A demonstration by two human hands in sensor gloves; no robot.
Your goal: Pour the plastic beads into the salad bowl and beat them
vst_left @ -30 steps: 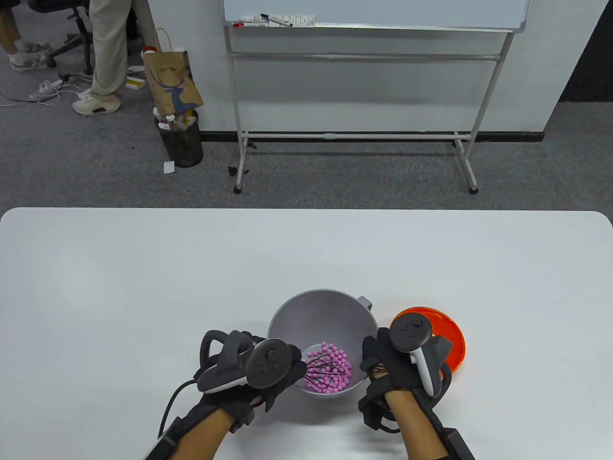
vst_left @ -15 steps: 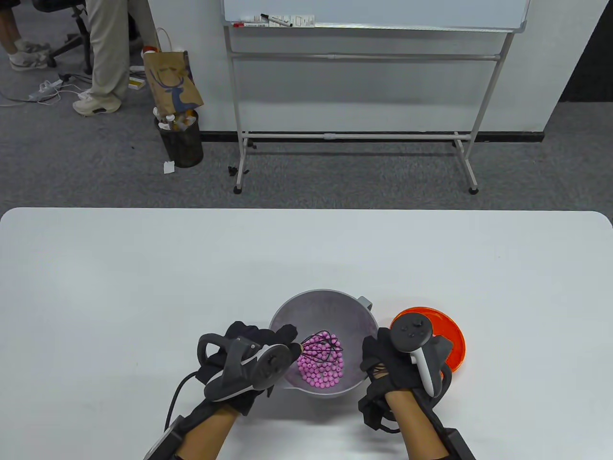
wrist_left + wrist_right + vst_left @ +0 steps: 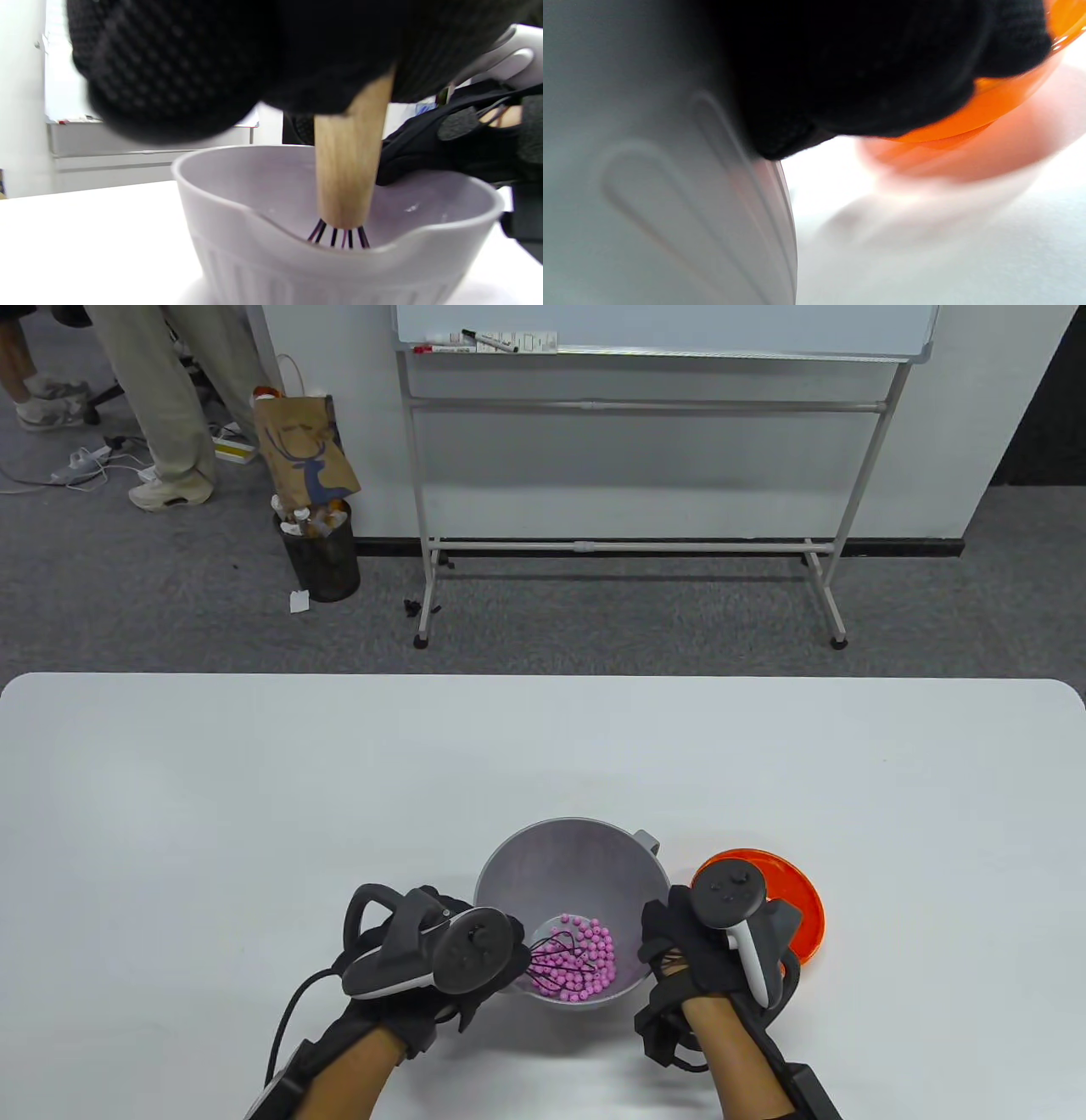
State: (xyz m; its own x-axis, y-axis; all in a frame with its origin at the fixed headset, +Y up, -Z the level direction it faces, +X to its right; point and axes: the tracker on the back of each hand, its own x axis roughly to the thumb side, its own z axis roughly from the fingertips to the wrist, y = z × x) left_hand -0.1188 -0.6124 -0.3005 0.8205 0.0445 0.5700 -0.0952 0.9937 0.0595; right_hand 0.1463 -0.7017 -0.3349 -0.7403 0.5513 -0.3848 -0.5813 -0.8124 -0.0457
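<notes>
Near the front edge of the bench [image 3: 254, 780], a little right of centre, we find the salad bowl [image 3: 568, 857] with the pink plastic beads [image 3: 585, 963] already lying in its bottom, so we judge the pour done and the beating under way. Our left hand [image 3: 441, 959] is clenched round the wooden handle of the whisk [image 3: 348, 169], whose dark wires dip among the beads on the bowl's left side. Our right hand [image 3: 704, 950] lies against the bowl's right wall; we cannot tell from any view whether its fingers curl round the rim or only press on it. Just beside that hand, touching or nearly touching the bowl, sits the orange dish [image 3: 802, 908].

What could go wrong, in our judgement: the beads look light and round, so a sharp stroke could flick some over the rim or through the pouring lip facing us. If the right hand does not brace the bowl firmly, the whisk could drag it toward the dish.

Only the table view shows the beads and wires together. From the left wrist view we get the handle and the lip, with the beads hidden below the rim. The right wrist view shows only the bowl's ribbed outer wall and the blurred dish.
</notes>
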